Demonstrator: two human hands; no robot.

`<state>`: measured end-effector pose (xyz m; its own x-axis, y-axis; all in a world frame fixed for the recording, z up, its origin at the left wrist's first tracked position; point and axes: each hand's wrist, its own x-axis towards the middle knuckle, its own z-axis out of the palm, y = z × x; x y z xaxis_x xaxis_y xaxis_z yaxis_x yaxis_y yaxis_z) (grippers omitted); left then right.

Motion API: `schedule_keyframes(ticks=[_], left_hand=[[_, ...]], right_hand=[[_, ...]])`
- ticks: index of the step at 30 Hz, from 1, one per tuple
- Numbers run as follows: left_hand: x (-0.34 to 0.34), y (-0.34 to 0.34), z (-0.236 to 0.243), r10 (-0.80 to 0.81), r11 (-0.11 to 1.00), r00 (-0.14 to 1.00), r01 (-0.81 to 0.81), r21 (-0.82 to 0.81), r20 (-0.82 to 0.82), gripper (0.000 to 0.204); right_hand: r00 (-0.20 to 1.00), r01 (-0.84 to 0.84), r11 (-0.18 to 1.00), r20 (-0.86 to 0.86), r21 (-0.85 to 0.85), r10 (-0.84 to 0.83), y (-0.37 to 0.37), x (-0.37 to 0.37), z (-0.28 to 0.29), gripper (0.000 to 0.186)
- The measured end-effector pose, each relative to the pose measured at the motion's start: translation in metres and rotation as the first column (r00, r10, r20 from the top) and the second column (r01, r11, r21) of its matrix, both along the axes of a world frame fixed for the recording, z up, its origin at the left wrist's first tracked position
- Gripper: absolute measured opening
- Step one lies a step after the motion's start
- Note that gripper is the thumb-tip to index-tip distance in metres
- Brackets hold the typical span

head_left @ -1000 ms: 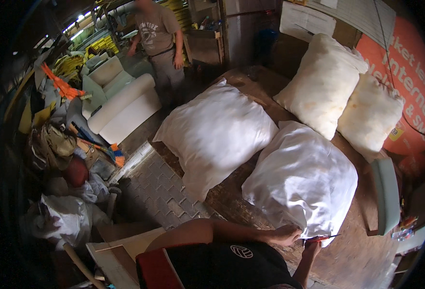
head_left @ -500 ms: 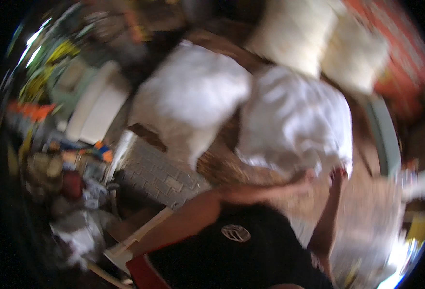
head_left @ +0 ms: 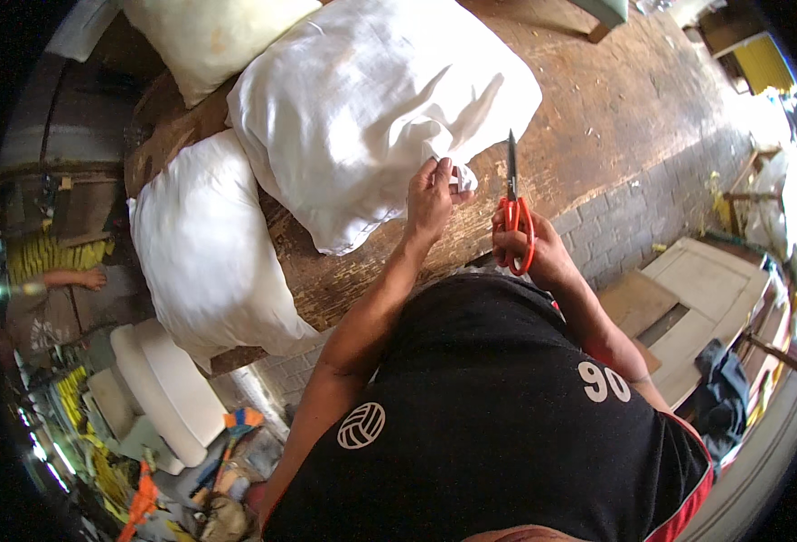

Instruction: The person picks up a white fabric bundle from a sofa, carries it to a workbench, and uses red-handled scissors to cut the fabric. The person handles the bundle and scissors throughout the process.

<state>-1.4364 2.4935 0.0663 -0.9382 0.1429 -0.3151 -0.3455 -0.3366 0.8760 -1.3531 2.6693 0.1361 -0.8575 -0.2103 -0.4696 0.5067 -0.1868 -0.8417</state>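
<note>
A big white stuffed cushion lies on a worn wooden table. My left hand pinches a gathered bit of its white cloth at the near right corner, fingers closed. Held upright in my right hand is a pair of scissors with orange-red handles and dark, pointed blades that look closed. The blades rise beside the cushion's corner, apart from the cloth. A second white cushion rests at the table's left end, next to the big one.
A yellowed cushion lies behind. The bare wooden tabletop stretches right, above grey paving. Pale panels lean at right. A cream upholstered piece and clutter stand lower left. Another person's bare limb shows at far left.
The view has swung round and is sharper, so the cushions appear further left. The scissors, not discernible earlier in the blur, now show plainly in my right hand.
</note>
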Motion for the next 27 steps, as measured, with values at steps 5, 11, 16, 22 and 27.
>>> schedule_keyframes(ticks=[5,11,16,22,27], left_hand=[[-0.003,0.002,0.004,-0.06,0.998,0.998,0.06,-0.008,0.008,0.03],[-0.001,0.005,-0.007,-0.067,0.997,0.996,0.065,-0.037,-0.06,0.029],[0.005,0.015,-0.001,-0.008,0.998,0.995,0.001,-0.068,-0.101,0.032],[0.01,0.022,-0.007,0.006,0.996,0.981,-0.023,-0.086,-0.194,0.032],[0.015,0.025,-0.009,0.016,0.999,0.968,-0.025,-0.03,-0.251,0.03]], right_hand=[[0.959,0.121,0.957,0.279,-0.264,-0.044,-0.02,0.011,0.029,0.038],[0.964,0.043,0.942,0.262,-0.331,0.048,-0.023,0.021,0.022,0.051],[0.946,0.109,0.962,0.323,-0.252,-0.022,-0.025,0.021,0.021,0.052],[0.949,0.101,0.971,0.313,-0.217,-0.029,-0.028,0.02,0.032,0.056],[0.943,0.123,0.982,0.325,-0.144,-0.07,-0.029,0.023,0.025,0.058]])
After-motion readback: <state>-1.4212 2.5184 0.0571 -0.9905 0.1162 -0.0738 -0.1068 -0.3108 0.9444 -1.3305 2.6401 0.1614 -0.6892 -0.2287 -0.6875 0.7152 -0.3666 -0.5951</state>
